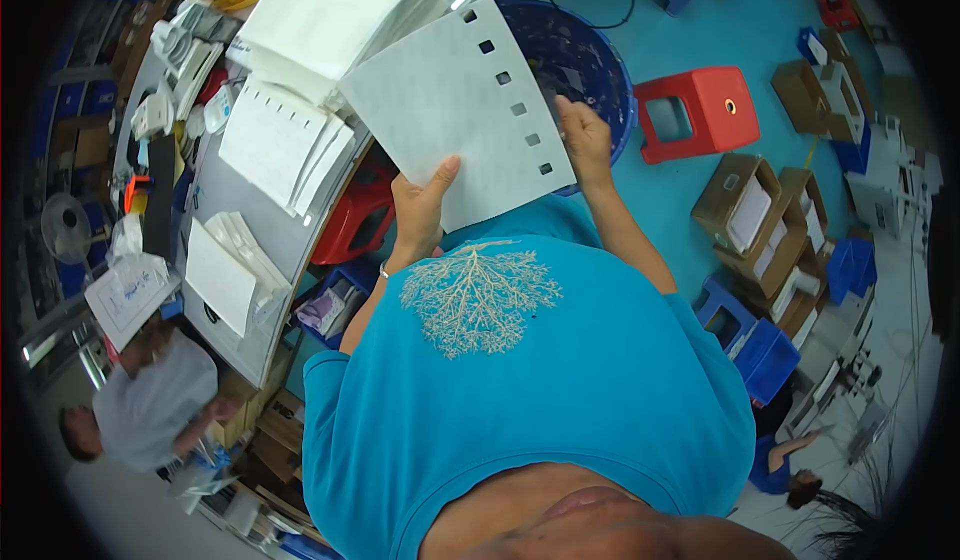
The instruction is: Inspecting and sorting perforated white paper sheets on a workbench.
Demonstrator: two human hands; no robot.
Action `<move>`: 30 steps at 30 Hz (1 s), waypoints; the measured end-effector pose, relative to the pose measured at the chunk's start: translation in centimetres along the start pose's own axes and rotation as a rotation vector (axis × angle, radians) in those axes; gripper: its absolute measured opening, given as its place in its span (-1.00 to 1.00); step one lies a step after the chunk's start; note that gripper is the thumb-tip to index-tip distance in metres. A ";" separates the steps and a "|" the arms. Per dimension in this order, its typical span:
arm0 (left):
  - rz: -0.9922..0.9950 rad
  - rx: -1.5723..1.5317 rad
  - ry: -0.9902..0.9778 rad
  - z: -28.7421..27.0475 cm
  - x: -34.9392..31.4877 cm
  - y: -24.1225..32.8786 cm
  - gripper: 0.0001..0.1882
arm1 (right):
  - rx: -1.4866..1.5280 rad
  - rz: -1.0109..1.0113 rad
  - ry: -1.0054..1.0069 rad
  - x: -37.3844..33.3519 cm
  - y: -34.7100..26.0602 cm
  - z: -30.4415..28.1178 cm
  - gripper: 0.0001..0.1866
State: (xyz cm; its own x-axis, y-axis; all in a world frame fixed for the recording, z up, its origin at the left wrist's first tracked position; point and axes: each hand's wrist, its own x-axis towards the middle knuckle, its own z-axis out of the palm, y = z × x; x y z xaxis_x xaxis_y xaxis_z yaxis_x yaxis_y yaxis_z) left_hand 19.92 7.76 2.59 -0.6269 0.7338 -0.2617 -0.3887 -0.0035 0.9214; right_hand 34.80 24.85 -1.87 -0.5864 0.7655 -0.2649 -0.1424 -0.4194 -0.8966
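Observation:
A white sheet (450,110) with a row of small square holes along its right side is held up in front of me, tilted. My left hand (424,198) grips its lower left edge, the thumb lying on top and the other fingers hidden underneath. Beside the right edge, close to the holes, my right hand (587,142) is closed with its fingers curled. What those fingers hold, if anything, cannot be made out. Beyond the sheet stands a dark blue round bin (570,55), partly covered by the sheet.
Left of me, a grey table (215,185) carries a tall white paper stack (325,15), punched sheets (268,140) and more paper (222,275). A red stool (712,110) stands right of the bin. Cardboard boxes (735,200) are farther right. Another person (155,400) is at lower left.

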 end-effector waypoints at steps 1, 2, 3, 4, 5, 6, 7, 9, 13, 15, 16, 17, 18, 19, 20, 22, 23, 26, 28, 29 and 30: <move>0.006 0.003 0.029 -0.8 -0.1 0.0 -0.58 | -0.469 -0.101 0.144 0.8 0.0 -0.5 -0.73; 0.019 0.031 0.071 -1.2 -0.4 0.4 -0.61 | -0.909 -0.216 0.276 1.6 0.0 -1.0 -0.74; 0.039 0.052 0.119 -1.6 -0.7 0.6 -0.61 | -1.020 -0.287 0.219 2.4 0.1 -1.3 -0.78; 0.010 0.057 0.132 -2.1 -0.9 0.1 -0.62 | -1.150 -0.370 0.152 3.2 0.0 -1.6 -0.81; -0.018 0.070 0.140 -2.7 -1.2 0.1 -0.63 | -1.276 -0.528 0.119 4.1 0.7 -2.2 -0.84; -0.013 0.093 0.168 -3.0 -1.6 0.7 -0.63 | -1.391 -0.696 0.091 5.2 1.8 -3.1 -0.84; -0.012 0.088 0.182 -3.5 -1.9 1.0 -0.63 | -1.374 -0.596 0.090 6.2 2.9 -3.8 -0.82; 0.007 0.093 0.259 -5.1 -2.2 1.8 -0.63 | -1.279 -0.477 0.071 7.4 4.1 -4.7 -0.73; 0.248 0.120 0.381 -9.1 -2.8 4.5 -0.55 | -1.162 -0.492 -0.046 6.7 5.4 -2.4 -0.60; 0.302 0.143 0.420 -12.1 -2.4 5.4 -0.44 | -1.223 -0.599 -0.028 6.8 6.8 -2.4 -0.66; 0.309 0.137 0.444 -13.6 -2.0 6.3 -0.44 | -1.222 -0.610 -0.053 7.1 7.5 -2.5 -0.66; 0.310 0.115 0.464 -14.7 -1.6 7.6 -0.42 | -1.112 -0.504 -0.038 7.4 8.3 -2.5 -0.70; 0.311 0.088 0.482 -16.2 -1.3 8.4 -0.40 | -1.007 -0.397 -0.022 7.6 9.1 -2.4 -0.75; 0.317 0.078 0.498 -18.1 -1.0 8.6 -0.40 | -0.893 -0.336 -0.034 7.6 9.9 -2.1 -0.83; 0.384 0.416 0.639 -21.6 -1.1 8.8 -0.38 | -0.888 -0.339 -0.053 6.8 10.8 0.4 -0.83; 0.436 0.744 0.787 -26.1 -2.6 8.2 -0.37 | -0.925 -0.105 -0.027 5.5 11.3 4.1 -0.83; 0.513 1.006 0.854 -27.1 -3.8 7.9 -0.34 | -0.935 -0.110 -0.029 5.3 11.4 4.6 -0.83; 0.559 1.184 0.893 -29.7 -7.2 6.9 -0.37 | -1.024 -0.205 -0.002 4.8 12.2 6.6 -0.83; 0.494 1.160 0.926 -29.8 -8.9 5.5 -0.48 | -1.083 -0.205 -0.035 5.3 10.2 6.7 -0.79; 0.495 1.161 0.929 -30.9 -9.7 5.5 -0.48 | -1.082 -0.206 -0.037 5.0 10.3 7.5 -0.79; 0.485 1.163 0.995 -32.0 -10.5 5.7 -0.51 | -1.093 -0.203 -0.084 4.8 10.3 8.3 -0.77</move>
State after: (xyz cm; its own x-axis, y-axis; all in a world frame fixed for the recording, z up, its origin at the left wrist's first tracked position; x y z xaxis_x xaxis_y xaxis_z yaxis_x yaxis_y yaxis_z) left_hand 2.68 -21.71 1.36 -0.8819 0.1030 0.4601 0.3762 0.7418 0.5552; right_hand 23.90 20.11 -9.44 -0.6901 0.7181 -0.0900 0.5120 0.3966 -0.7619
